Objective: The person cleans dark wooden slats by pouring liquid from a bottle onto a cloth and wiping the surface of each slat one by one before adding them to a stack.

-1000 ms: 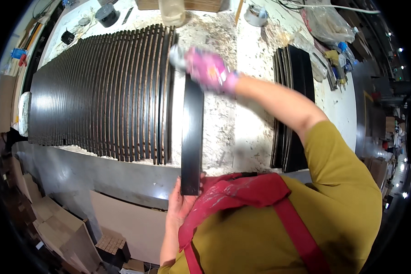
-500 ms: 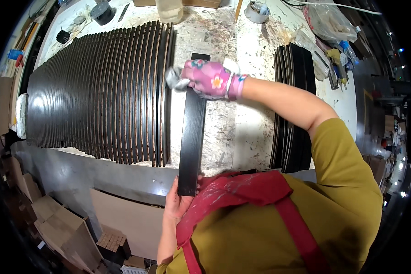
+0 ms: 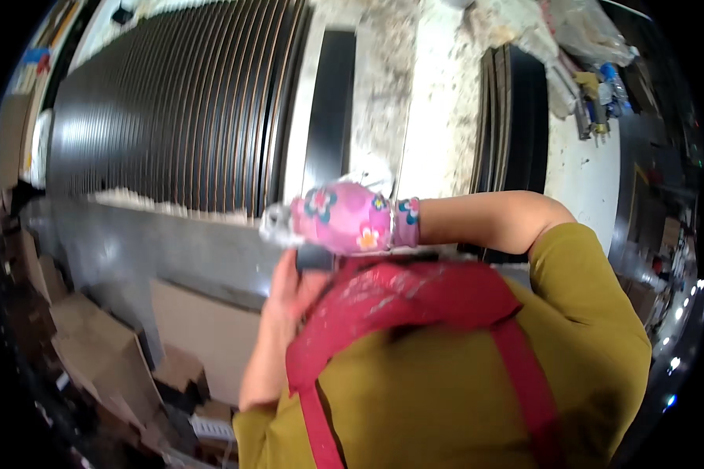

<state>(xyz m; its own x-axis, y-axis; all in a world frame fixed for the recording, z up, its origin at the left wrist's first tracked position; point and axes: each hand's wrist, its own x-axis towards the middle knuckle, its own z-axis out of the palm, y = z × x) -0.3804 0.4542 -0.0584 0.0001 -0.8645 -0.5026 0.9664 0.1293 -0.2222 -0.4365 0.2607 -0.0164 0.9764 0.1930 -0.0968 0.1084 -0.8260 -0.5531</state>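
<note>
Head view shows us two hands at work on one long, flat black strip (image 3: 330, 117) that lies lengthwise on the speckled stone counter (image 3: 438, 102), its near end at the counter's front edge. Our right hand (image 3: 344, 219), in a pink flowered glove, is curled closed around a pale crumpled rag (image 3: 278, 224) and sits over the strip's near end. Our bare left hand (image 3: 289, 289) comes up from below with its fingers wrapped about that same end. Left of the strip lies one wide row of dark ribbed slats (image 3: 172, 109), side by side and too many for us to count. Right of it stands one stack of black panels (image 3: 516, 117); we cannot count those either. Below the counter we see several brown cardboard boxes (image 3: 102, 352).
</note>
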